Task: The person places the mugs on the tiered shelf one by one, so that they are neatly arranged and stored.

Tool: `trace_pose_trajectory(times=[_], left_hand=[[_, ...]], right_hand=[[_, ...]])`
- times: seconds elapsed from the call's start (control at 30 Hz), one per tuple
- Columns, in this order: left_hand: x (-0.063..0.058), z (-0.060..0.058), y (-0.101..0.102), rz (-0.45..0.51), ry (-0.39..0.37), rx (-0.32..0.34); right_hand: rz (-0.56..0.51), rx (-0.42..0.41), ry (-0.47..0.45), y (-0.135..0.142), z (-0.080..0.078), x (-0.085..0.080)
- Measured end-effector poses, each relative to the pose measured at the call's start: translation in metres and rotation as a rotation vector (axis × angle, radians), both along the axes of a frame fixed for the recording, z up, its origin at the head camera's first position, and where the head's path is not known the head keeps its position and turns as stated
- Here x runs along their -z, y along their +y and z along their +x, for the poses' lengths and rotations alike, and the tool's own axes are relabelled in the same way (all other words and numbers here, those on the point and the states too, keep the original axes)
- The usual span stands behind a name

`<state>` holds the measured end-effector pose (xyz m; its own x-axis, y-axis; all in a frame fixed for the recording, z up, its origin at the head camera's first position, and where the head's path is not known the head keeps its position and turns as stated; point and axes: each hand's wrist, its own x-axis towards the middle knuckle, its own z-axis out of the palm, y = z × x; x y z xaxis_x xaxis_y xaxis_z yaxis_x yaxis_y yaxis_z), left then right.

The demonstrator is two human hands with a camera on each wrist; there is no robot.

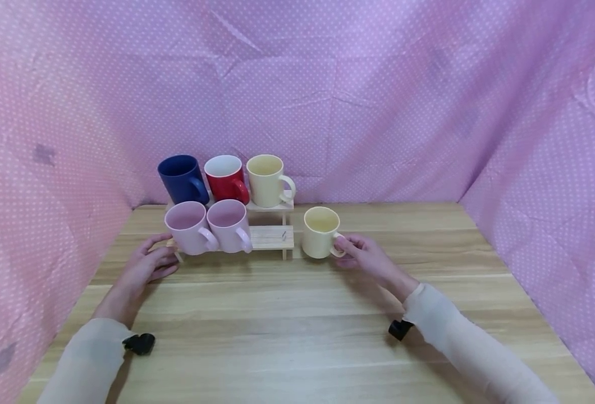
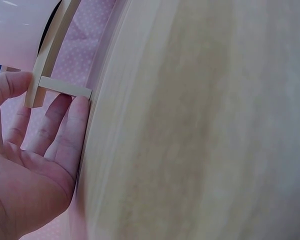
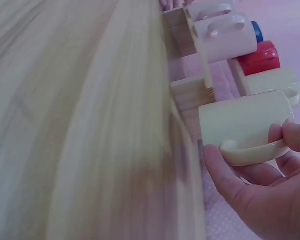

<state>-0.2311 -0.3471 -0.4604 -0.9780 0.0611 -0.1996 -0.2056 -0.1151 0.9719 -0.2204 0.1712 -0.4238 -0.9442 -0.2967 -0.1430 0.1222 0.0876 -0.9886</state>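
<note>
My right hand (image 1: 365,258) grips the handle of a pale yellow mug (image 1: 319,238), upright just right of a two-tier wooden rack (image 1: 272,238). In the right wrist view, thumb and fingers close about the handle of this mug (image 3: 245,122); whether its base touches the table is unclear. At the rack's left end, my left hand (image 1: 148,264) holds the lower shelf. The left wrist view has the thumb (image 2: 12,85) against the shelf's edge, with fingers behind the leg (image 2: 65,87). Two pink mugs (image 1: 188,230) (image 1: 229,227) stand side by side on that shelf.
On the upper tier stand a blue mug (image 1: 182,182), a red mug (image 1: 224,182) with a white inside, and another pale yellow mug (image 1: 264,182). The lower shelf's right part is bare wood. Pink dotted cloth (image 1: 378,112) hangs behind and beside the wooden table (image 1: 277,325).
</note>
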Motion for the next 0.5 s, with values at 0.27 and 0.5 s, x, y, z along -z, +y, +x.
trace_pose_trajectory(times=[0.27,0.5], left_hand=[[0.009,-0.014,0.018,0.023,-0.002,0.016],[0.015,-0.025,0.026,0.03,-0.031,0.016]], right_hand=[[-0.015,-0.024,0.043,0.008,0.001,-0.026],[-0.028,-0.04,0.055,0.013,0.006,-0.036]])
